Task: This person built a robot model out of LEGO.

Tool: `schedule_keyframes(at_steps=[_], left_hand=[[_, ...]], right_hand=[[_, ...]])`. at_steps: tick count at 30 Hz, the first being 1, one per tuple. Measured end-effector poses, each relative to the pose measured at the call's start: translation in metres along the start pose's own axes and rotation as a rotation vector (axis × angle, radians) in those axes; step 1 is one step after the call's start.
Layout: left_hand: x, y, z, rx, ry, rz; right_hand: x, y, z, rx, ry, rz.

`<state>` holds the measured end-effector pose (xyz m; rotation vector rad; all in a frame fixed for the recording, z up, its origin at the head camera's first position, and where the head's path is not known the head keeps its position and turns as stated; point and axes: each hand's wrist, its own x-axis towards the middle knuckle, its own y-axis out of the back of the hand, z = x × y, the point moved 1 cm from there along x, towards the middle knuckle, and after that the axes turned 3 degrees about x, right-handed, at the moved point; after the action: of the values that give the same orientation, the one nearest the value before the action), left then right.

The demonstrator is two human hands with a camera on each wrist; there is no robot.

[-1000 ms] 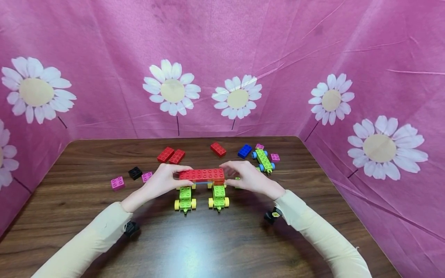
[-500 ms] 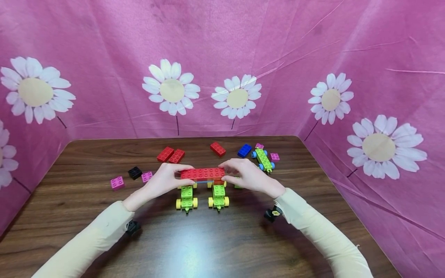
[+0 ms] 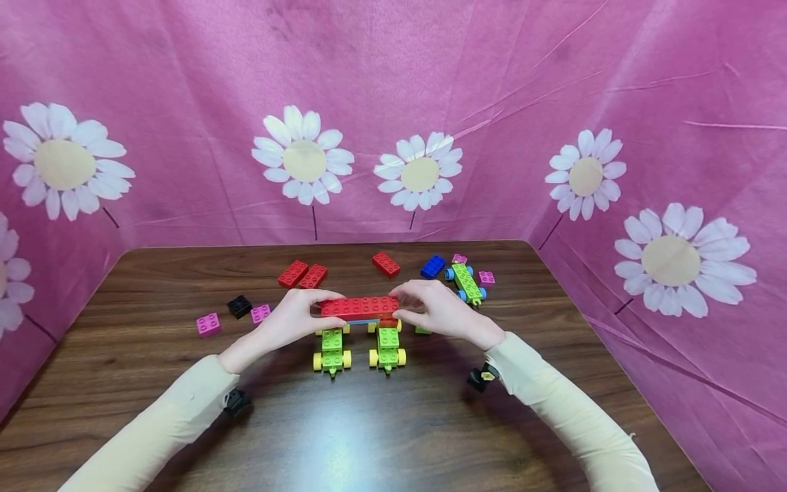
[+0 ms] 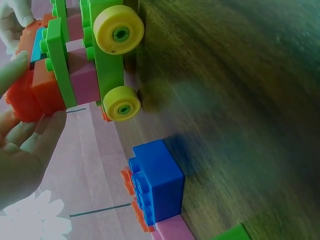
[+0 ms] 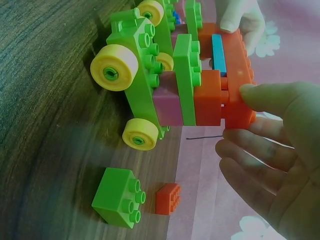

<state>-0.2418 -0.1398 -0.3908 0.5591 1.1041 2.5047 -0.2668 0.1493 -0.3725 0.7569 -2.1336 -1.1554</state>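
The left hand's [image 3: 292, 314] grip is closed in a pinch on one end of the red bar [image 3: 359, 307]; the right hand [image 3: 439, 311] pinches the other. The bar lies across two yellow-wheeled green cars [image 3: 388, 355] on the desk [image 3: 277, 430], mostly covering a blue piece [image 5: 218, 55]. Studs show in a gap under its right end; whether the left end sits flush is hard to tell. The right hand partly hides a green brick [image 3: 423, 331].
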Motion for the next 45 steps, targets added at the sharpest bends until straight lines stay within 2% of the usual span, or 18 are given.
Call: schedule_keyframes(at_steps=[8,16,28,38,45], left_hand=[[-0.004,0.002,-0.005,-0.008,-0.013,-0.004],[-0.008,0.006,-0.005,-0.060,-0.004,-0.051],[-0.009,0.006,-0.006,-0.066,0.002,-0.043],[-0.009,0.006,-0.007,-0.068,0.002,-0.039],[-0.011,0.007,-0.009,-0.098,0.005,-0.082]], right_hand=[[-0.001,0.000,-0.001,0.020,-0.030,-0.008],[-0.001,0.000,-0.001,0.029,-0.040,-0.011],[-0.002,-0.002,0.001,0.038,-0.012,-0.004],[-0.001,-0.003,0.004,0.079,-0.025,-0.019],[0.002,-0.004,0.007,0.120,-0.019,-0.044]])
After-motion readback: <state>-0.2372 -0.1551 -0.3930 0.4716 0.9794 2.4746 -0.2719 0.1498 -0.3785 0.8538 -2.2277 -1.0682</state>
